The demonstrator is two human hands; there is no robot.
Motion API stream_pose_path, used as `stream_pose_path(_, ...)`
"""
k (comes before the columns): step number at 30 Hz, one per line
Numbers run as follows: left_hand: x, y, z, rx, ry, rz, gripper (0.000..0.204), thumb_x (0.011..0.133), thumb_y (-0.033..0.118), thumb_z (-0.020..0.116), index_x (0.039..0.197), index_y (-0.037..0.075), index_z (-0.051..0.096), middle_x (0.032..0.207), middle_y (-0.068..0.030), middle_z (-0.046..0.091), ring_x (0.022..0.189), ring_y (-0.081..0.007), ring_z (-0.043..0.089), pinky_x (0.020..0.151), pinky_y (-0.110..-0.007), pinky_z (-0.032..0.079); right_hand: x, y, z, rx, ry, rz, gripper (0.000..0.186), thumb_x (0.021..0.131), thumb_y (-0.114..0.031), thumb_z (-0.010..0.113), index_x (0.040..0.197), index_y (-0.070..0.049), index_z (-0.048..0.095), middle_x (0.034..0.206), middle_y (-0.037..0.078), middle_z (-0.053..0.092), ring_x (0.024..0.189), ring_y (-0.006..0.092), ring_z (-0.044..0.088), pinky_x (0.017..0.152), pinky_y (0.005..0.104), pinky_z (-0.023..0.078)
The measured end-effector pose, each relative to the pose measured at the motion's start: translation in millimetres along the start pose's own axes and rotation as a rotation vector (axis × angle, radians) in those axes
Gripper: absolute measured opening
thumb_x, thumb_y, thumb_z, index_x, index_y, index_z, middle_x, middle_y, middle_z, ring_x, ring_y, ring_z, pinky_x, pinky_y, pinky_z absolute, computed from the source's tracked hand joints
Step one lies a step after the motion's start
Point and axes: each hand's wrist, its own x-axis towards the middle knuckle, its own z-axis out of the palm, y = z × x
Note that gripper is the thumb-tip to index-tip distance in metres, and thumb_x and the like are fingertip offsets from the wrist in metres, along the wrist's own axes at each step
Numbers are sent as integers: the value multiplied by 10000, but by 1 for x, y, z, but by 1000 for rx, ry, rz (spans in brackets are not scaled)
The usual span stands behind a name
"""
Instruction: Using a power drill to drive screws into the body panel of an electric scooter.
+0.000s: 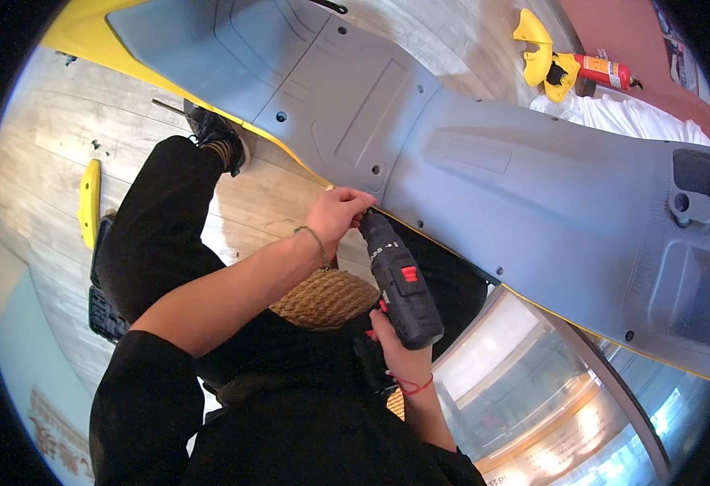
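My right hand (395,338) is closed around the grip of a black cordless drill (408,283) with red buttons. The drill's chuck points up and away, toward the edge of a long grey plastic panel (525,186) with yellow trim. At that edge, right by the drill's tip, my left hand (339,217) is closed with its fingers pinched together. Whatever sits between those fingertips is too small or hidden to name. Screw holes, several with dark fasteners, dot the panel, one of them (376,170) just beyond my left fingers.
Below my hands is a woven rope stool (322,300). On the wood floor at left lie a yellow curved part (90,202), small dark screws (100,147) and a black case (105,312). Far right are yellow parts (536,53), a red fire extinguisher (605,71) and white sheeting (626,115).
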Motion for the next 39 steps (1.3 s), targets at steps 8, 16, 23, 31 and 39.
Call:
stream_pose_path(8, 10, -4, 7, -187, -3, -129, 202, 889, 156, 639, 1007, -5, 605, 830, -39, 605, 758, -136, 579, 720, -284, 491, 9, -11, 0, -217, 10, -88, 171, 794, -104, 727, 920, -5, 668, 817, 88, 701, 714, 161, 676, 704, 284, 517)
stream_pose_path(16, 35, -3, 6, -374, -228, -298, 206, 912, 205, 633, 987, 13, 625, 863, -47, 609, 805, -149, 590, 774, -297, 515, 17, -11, -13, -188, 1, -24, 200, 791, -94, 727, 953, -2, 656, 855, 83, 696, 741, 159, 667, 715, 273, 513)
stream_pose_path(23, 41, -2, 9, -447, -195, -286, 265, 930, 265, 609, 986, 6, 631, 894, -51, 621, 836, -156, 599, 766, -305, 514, 45, -12, -26, -146, -15, -42, 137, 817, -68, 688, 935, -13, 645, 803, 57, 655, 655, 112, 607, 617, 275, 490)
stream_pose_path(31, 46, -12, 37, -492, 107, -279, 309, 953, 296, 540, 994, 4, 634, 939, -87, 653, 837, -191, 615, 767, -330, 513, 74, -38, -28, -118, -72, 79, 38, 825, -46, 639, 834, -24, 609, 635, 8, 571, 553, 92, 535, 522, 256, 418)
stream_pose_path(39, 42, -3, 46, -433, 273, -291, 253, 893, 291, 571, 725, 102, 562, 634, 15, 492, 499, -94, 421, 434, -265, 302, 98, -43, -34, -226, -152, 69, 173, 794, -48, 653, 960, -11, 621, 741, 21, 611, 539, 97, 559, 503, 262, 460)
